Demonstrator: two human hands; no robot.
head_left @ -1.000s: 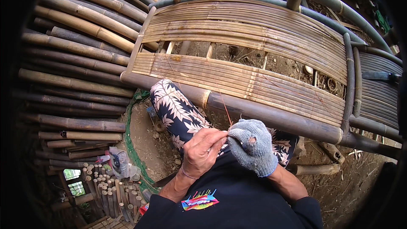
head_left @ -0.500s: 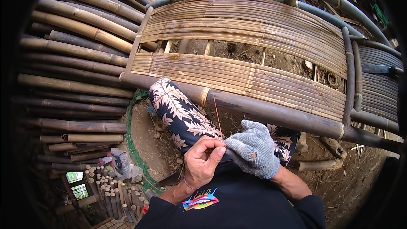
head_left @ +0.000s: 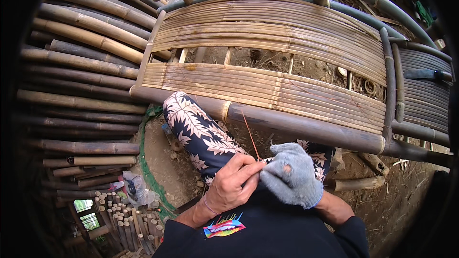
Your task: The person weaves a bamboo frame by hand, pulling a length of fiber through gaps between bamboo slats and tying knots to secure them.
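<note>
In front of my lap both hands meet at the lower end of a thin orange-red cord (head_left: 249, 133), which runs up taut to the bamboo bench's front rail. My bare left hand (head_left: 230, 186) is closed, its thumb and finger pinched at the cord's end. Against those fingertips presses my right hand (head_left: 292, 174), in a grey knitted glove with a small hole; its fingers are curled, and what lies in them is hidden. The bench (head_left: 306, 123) has a thick dark front rail and a seat of split bamboo slats (head_left: 220, 77). More thin reddish strands cross the front slats.
Dark bamboo poles (head_left: 81, 95) are stacked along the left. Short cut bamboo pieces (head_left: 128, 220) stand lower left beside a plastic bag (head_left: 136, 187). A bamboo offcut (head_left: 358, 184) lies on the dirt at right. A dark strap-like piece (head_left: 423, 74) rests on slats at far right.
Both hands have shifted slightly right and down, still together at the cord. My left hand has turned so its back shows more. The whole view has moved a little.
</note>
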